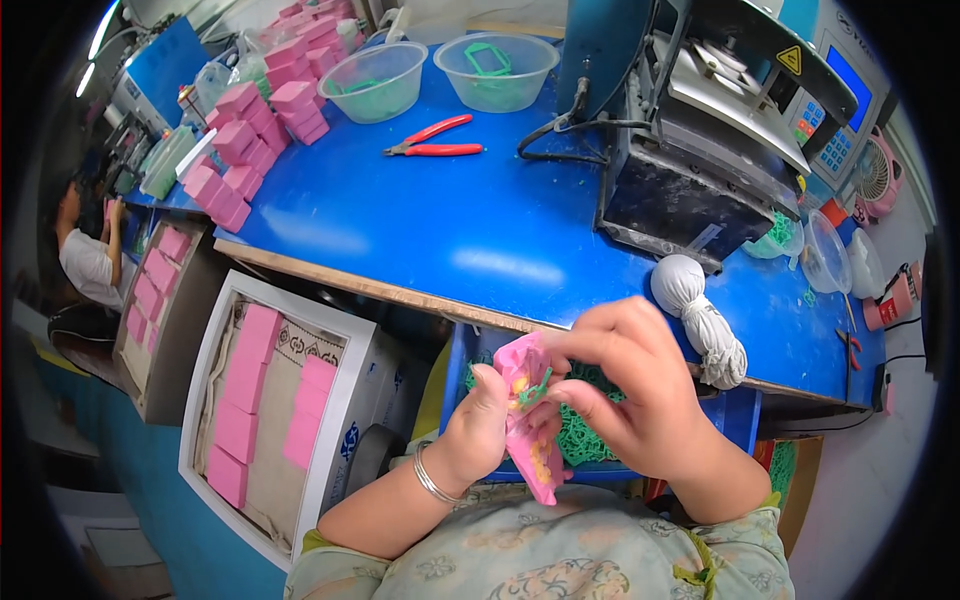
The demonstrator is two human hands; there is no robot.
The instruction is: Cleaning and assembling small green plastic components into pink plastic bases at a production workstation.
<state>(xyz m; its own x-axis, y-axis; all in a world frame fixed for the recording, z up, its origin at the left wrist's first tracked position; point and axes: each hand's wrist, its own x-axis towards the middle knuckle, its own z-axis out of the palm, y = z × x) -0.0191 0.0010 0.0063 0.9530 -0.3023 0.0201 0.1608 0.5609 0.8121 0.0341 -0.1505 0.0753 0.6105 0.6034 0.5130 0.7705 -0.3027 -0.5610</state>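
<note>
My left hand grips a soft pink block, like a rubber mould, which is spread apart in front of my body. Yellow bits line its inner faces, and a thin green piece sticks out of its middle. At the mould's upper right edge my right hand has its fingers bent against the pink material. Its thumb tip is beside the green piece; whether it touches that piece I cannot tell. Below and behind the hands, a blue drawer holds a heap of green scraps.
Red-handled cutters and two clear bowls lie across the blue table. A press machine stands right, near a white yarn bundle. Pink blocks fill a box at left and stacks behind. Another person sits far left.
</note>
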